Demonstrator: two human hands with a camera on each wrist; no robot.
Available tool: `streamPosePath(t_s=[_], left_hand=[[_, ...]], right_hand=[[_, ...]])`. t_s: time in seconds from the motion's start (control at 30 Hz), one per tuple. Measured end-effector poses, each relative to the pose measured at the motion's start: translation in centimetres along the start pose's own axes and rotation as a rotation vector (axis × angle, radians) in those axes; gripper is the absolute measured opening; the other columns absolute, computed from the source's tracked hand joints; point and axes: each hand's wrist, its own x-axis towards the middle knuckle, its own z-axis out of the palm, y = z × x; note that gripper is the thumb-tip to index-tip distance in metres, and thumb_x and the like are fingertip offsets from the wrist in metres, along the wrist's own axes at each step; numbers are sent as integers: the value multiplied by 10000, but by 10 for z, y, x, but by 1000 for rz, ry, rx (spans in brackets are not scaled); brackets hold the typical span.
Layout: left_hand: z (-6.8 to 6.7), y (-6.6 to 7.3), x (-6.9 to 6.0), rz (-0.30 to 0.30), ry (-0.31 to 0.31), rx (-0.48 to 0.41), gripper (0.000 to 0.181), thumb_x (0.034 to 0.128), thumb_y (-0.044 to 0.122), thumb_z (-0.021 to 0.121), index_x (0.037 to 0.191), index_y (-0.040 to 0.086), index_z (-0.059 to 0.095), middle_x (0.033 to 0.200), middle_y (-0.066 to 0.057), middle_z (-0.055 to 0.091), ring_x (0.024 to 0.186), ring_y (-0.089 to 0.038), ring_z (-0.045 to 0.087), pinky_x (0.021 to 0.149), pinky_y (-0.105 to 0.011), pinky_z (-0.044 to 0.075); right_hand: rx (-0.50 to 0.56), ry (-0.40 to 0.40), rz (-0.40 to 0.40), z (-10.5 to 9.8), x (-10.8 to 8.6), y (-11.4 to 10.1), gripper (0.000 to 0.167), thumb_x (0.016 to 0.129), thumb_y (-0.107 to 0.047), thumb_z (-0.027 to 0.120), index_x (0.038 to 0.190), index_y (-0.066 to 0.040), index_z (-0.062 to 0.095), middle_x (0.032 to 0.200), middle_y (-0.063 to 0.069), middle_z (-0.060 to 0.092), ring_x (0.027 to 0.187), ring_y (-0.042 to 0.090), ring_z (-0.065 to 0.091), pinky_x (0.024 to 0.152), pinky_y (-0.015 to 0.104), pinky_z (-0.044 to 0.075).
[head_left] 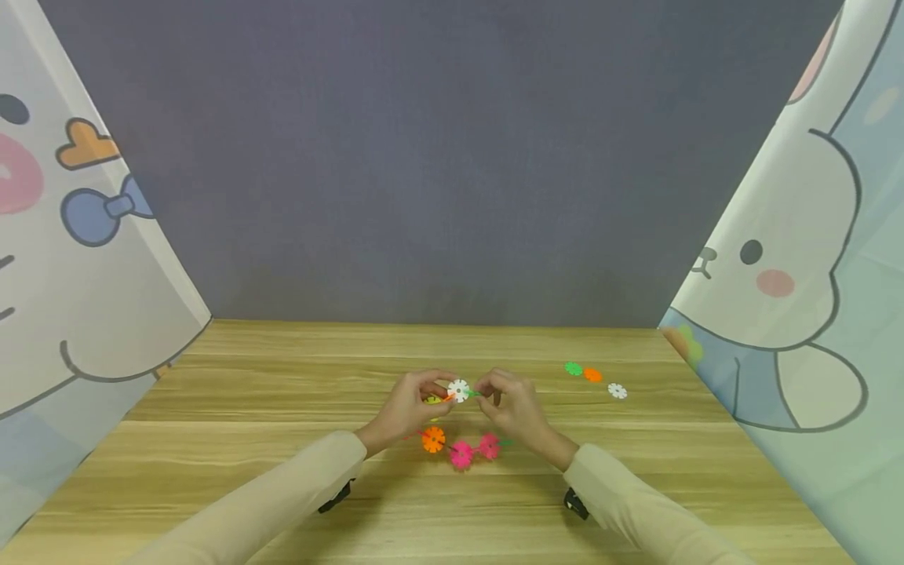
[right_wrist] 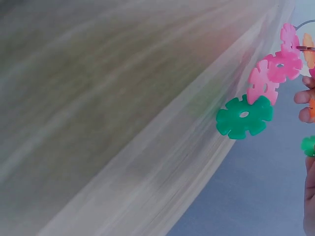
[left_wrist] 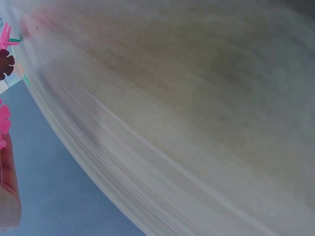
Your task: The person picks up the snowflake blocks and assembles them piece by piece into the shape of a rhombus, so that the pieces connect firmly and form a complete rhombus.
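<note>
My left hand (head_left: 404, 406) pinches a chain of notched plastic snowflake discs near an orange disc (head_left: 448, 398) seen almost edge-on; a yellow disc (head_left: 433, 402) shows by its fingers. A white snowflake disc (head_left: 458, 390) stands between the hands, joined to the orange one. My right hand (head_left: 519, 410) pinches a green disc (head_left: 472, 393) at the white disc's right edge. Below hang an orange disc (head_left: 433, 439), two pink discs (head_left: 462, 454) and a dark green disc (right_wrist: 244, 117) at the chain's end. A brown disc (left_wrist: 6, 64) shows in the left wrist view.
Loose green (head_left: 574, 369), orange (head_left: 592, 375) and white (head_left: 617, 391) discs lie on the wooden table (head_left: 297, 353) to the right. A grey panel (head_left: 438, 173) stands behind, with cartoon-printed cloths (head_left: 784, 188) at both sides.
</note>
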Motion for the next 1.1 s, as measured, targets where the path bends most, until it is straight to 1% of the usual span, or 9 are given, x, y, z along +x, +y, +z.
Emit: streamPosePath(t_s=[0.17,0.3,0.4,0.53,0.67,0.73,0.83,0.97,1.1], left_hand=[[-2,-1,0,-13,-18,15,330,808,81,677,1129,132,620,911,-75,697,785,-131,653,617,-212,504],[-2,-4,-1,-23,-32,2,332,811,78,676,1132,132,611,937,-92,690,790,-145,656,615,-192,499],[-2,-4,-2,-25,-38,-8,341,817,65,668,1149,107,600,946,-124,686,794,-198,664,607,-190,496],[-5,11,-6,-16,-51,-28,346,822,17,644,1162,29,582,934,-185,676,794,-285,661,587,-179,480],[-9,28,-10,-13,-54,-12,335,820,7,639,1150,4,584,922,-188,676,818,-280,652,579,-172,456],[-10,30,-11,-7,-48,4,328,817,13,643,1141,8,591,945,-175,675,844,-269,644,611,-193,468],[-10,29,-12,1,-38,18,321,814,18,647,1131,15,599,979,-159,670,878,-266,628,661,-235,485],[-10,29,-12,0,-37,31,320,817,28,646,1134,21,599,1012,-147,659,917,-269,607,720,-297,501],[-9,24,-11,0,-28,29,329,816,32,652,1140,18,596,1018,-150,650,950,-298,590,777,-431,500]], right_hand=[[2,-26,17,0,0,0,200,653,118,706,770,-25,628,731,65,650,606,113,570,484,208,482],[14,-70,53,0,0,0,205,667,112,704,780,-41,627,741,49,648,635,146,580,484,272,494],[24,-97,70,-1,-2,2,210,677,106,703,798,-48,627,756,45,650,657,172,593,481,288,490],[34,-134,104,-4,-5,5,233,690,85,718,846,-64,631,796,37,652,700,186,598,499,273,485],[37,-187,156,-12,-8,11,248,708,84,707,904,-40,620,846,80,646,751,204,593,533,274,484],[41,-211,187,-17,-10,16,253,717,98,687,931,-12,609,871,121,640,773,224,592,552,292,489],[43,-241,251,-26,-13,25,255,733,114,658,963,21,596,904,158,629,806,247,588,578,312,489],[17,-255,318,-40,-16,42,250,746,101,655,973,18,593,923,162,623,826,255,581,582,256,465],[6,-245,375,-52,-20,60,229,755,86,654,970,33,594,924,191,617,826,275,579,571,219,443]])
